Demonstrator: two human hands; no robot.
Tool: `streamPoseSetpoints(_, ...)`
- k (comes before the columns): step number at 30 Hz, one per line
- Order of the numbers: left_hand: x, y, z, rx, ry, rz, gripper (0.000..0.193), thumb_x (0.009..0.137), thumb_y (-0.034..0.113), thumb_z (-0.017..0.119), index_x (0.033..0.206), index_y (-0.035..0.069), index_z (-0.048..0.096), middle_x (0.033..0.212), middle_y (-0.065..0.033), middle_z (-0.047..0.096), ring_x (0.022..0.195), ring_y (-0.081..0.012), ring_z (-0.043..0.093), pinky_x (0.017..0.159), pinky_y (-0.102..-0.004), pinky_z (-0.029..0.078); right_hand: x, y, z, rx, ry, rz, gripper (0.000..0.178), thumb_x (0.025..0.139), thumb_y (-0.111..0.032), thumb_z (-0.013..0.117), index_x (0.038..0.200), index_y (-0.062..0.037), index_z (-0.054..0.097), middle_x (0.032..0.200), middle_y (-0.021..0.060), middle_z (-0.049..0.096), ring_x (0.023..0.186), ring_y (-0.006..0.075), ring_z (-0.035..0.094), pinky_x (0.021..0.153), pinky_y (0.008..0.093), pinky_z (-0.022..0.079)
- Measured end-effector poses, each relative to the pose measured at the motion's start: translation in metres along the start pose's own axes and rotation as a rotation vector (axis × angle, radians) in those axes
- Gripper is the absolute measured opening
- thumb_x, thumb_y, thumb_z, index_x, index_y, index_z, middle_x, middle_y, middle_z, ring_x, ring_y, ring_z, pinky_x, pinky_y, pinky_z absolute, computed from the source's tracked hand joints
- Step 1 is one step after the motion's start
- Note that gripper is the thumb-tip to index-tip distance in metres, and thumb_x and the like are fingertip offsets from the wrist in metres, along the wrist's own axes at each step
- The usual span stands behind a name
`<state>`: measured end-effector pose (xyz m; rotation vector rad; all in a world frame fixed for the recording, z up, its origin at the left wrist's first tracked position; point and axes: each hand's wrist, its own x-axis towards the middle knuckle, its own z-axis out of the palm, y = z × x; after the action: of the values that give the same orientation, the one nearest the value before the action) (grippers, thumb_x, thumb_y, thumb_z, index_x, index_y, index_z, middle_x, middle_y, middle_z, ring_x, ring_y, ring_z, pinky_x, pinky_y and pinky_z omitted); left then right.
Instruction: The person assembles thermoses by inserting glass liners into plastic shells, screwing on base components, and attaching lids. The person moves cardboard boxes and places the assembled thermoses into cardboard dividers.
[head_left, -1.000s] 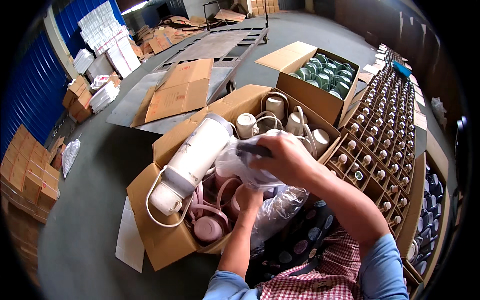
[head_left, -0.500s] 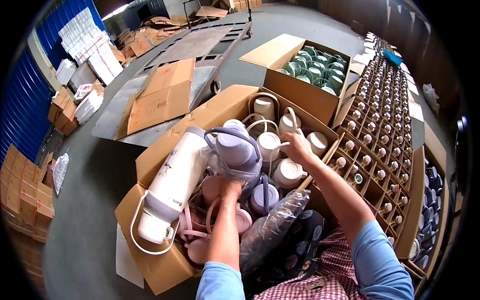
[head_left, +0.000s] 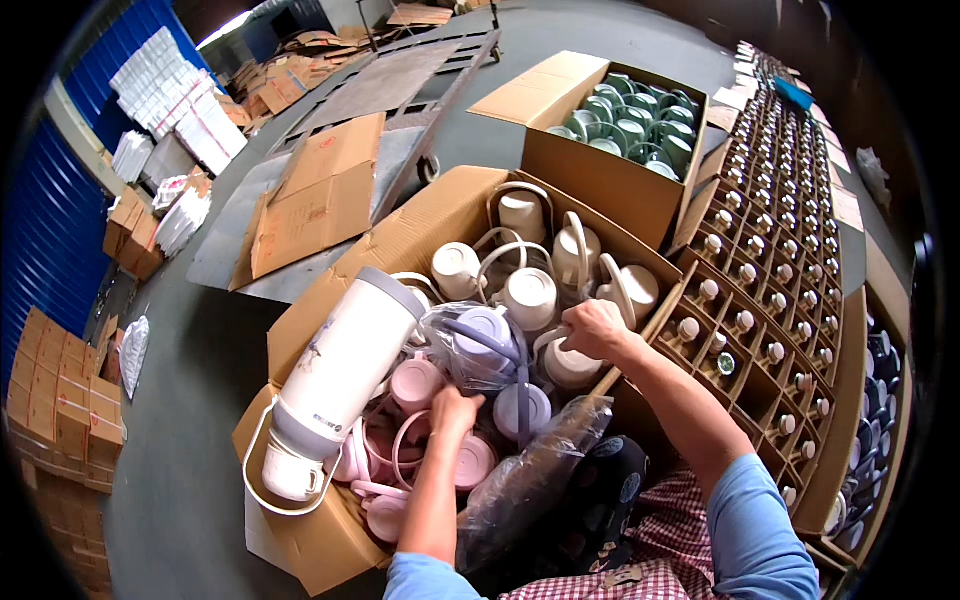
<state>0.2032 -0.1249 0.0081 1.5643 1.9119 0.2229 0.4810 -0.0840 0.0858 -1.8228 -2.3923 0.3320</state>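
In front of me an open cardboard box [head_left: 385, 240] holds several bottle tops with looped carry handles, in white, pink and lavender. My right hand [head_left: 597, 328], fingers closed, grips the handle of a white bottle [head_left: 572, 364]. My left hand [head_left: 456, 412] is lowered among the pink bottle tops [head_left: 417, 384], fingers curled and their tips hidden. Just above it stands a lavender bottle [head_left: 482, 335] in a clear plastic bag, and a second lavender top [head_left: 521, 410] is to its right. A large white flask [head_left: 345, 370] with a grey band lies tilted across the box's left side.
Behind stands an open box [head_left: 600, 180] of green bottle tops. A divided carton [head_left: 745, 395] with white-capped bottles runs along the right, beside a box of dark blue tops [head_left: 868, 430]. Clear plastic wrap [head_left: 535, 470] lies at the near edge. A flat cart [head_left: 400, 110] stands far left.
The bagged lavender bottle has gone down into the box, and my left hand has moved down and away from its top. My right hand has shifted slightly downward among the white bottles.
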Motion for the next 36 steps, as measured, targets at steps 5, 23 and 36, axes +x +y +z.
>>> streamPoseSetpoints(5, -0.098, 0.059, -0.051, -0.436, 0.457, 0.364, 0.032, 0.076, 0.007, 0.068, 0.106, -0.003, 0.062, 0.097, -0.0172, 0.068, 0.088, -0.0251, 0.066, 0.079, -0.034, 0.051, -0.028, -0.022, -0.063, 0.222, 0.44, -0.041, 0.021, 0.069, -0.024, 0.07, 0.067, -0.0075, 0.058, 0.064, 0.0135, 0.06, 0.065, 0.0334, 0.062, 0.059, 0.0439, 0.049)
streamPoseSetpoints(23, -0.095, 0.183, 0.073, -2.039, -0.696, 0.543, 0.043, 0.098, 0.038, 0.041, 0.125, 0.005, 0.046, 0.123, -0.0089, 0.051, 0.109, -0.0195, 0.051, 0.092, -0.0345, 0.043, -0.391, 0.03, -0.073, 1.684, 0.876, 0.468, 0.025, 0.09, -0.026, 0.054, 0.074, -0.0077, 0.05, 0.062, 0.003, 0.048, 0.061, 0.0191, 0.058, 0.056, 0.0364, 0.055)
streamPoseSetpoints(36, -0.173, 0.21, 0.168, -1.126, -0.78, 0.797, 0.045, 0.097, 0.043, 0.043, 0.091, 0.002, 0.06, 0.085, -0.0028, 0.06, 0.079, -0.0082, 0.053, 0.07, -0.0257, 0.044, -0.475, -0.016, -0.151, 1.123, 1.008, 0.301, 0.012, 0.079, 0.0, 0.066, 0.089, 0.0018, 0.059, 0.079, 0.0112, 0.067, 0.072, 0.0151, 0.065, 0.066, 0.0241, 0.052)
